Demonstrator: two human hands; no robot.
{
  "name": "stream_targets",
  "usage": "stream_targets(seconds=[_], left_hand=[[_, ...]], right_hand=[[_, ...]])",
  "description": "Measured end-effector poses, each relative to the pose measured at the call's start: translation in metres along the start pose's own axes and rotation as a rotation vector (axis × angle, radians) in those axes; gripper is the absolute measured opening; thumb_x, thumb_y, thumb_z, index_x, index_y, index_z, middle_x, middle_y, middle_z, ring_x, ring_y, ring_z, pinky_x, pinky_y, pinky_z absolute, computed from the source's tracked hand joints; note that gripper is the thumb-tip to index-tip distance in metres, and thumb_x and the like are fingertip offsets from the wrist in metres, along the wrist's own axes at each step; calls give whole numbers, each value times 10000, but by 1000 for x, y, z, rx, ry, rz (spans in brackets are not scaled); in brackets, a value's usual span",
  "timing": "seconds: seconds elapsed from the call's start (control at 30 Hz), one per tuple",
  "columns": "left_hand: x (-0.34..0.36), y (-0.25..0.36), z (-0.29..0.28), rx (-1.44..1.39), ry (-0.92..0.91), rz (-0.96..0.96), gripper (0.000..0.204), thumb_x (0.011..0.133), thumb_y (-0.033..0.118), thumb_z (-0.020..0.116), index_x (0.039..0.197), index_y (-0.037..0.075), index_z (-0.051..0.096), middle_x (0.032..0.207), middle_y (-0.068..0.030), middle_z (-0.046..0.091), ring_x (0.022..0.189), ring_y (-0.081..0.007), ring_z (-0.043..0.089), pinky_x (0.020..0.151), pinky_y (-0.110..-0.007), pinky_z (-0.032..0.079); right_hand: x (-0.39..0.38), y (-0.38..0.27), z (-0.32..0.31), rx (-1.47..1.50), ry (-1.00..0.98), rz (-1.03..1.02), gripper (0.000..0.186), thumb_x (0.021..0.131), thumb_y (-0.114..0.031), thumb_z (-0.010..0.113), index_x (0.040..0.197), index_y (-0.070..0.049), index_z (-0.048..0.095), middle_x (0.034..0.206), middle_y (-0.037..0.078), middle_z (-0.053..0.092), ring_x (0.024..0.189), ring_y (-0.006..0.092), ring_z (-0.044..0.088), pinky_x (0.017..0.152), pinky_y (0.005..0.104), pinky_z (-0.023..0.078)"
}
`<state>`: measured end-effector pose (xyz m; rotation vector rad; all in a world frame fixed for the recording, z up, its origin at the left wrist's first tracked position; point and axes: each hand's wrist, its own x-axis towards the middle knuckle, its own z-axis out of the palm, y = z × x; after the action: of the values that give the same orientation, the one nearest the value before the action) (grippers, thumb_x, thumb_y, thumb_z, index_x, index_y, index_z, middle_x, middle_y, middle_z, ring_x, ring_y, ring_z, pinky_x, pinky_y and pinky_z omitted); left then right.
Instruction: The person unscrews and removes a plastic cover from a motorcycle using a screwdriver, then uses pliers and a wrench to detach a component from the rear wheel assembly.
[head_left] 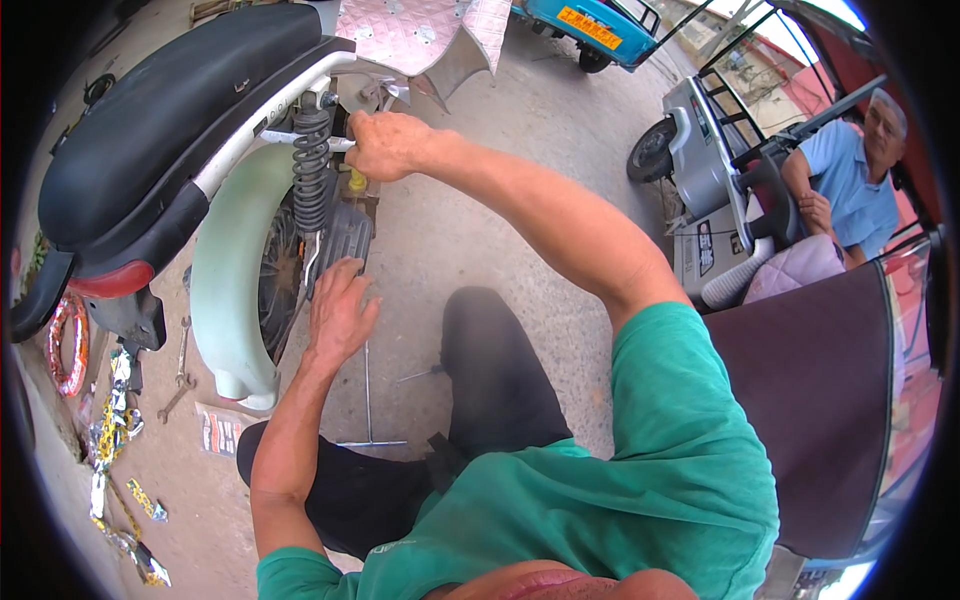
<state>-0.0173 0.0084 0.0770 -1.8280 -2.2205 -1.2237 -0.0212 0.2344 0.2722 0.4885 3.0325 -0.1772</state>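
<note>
A scooter with a black seat (170, 120), a pale green rear fender (225, 260) and a black coil shock absorber (311, 160) stands at my left. My right hand (388, 146) is closed in a fist beside the shock's upper part. A pale metal bar (341, 144) runs from that fist toward the shock; its far part is partly hidden. Lower down, my left hand (342, 312) rests by the dark rear wheel (280, 285) and the shock's lower end. Its fingers are slightly spread, and nothing shows in them.
A T-handle wrench (370, 400) lies by my knee. Wrenches (178, 390), a plastic packet (222, 430) and shiny wrapping strips (108, 440) lie at the left. A person (850, 185) sits in a grey three-wheeler (705, 170) at the right; a blue vehicle (580, 20) stands behind.
</note>
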Motion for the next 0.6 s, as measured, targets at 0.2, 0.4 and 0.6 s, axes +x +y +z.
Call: stream_targets(seconds=[0.2,0.4,0.6], left_hand=[[-1,-1,-4,8,0,-12,342,788,97,773,1102,-10,692,1339,-196,593,1318,-385,512,1112,-484,405],[0,-1,-3,7,-1,-9,335,787,96,773,1096,-7,695,1337,-193,596,1318,-380,514,1112,-481,407],[0,-1,-4,-2,3,-14,327,789,100,774,1088,-7,695,1339,-188,597,1318,-376,515,1114,-481,405]], right_hand=[[-8,-15,-5,-1,53,74,521,950,-386,525,1204,65,588,1091,287,722,1050,420,707,930,482,551],[-1,-8,0,-45,2,-4,560,959,-432,520,1205,66,592,1106,283,721,1060,411,707,931,493,548],[-10,-15,-6,26,34,134,531,975,-439,515,1245,15,576,1069,262,724,1044,426,692,926,505,534]])
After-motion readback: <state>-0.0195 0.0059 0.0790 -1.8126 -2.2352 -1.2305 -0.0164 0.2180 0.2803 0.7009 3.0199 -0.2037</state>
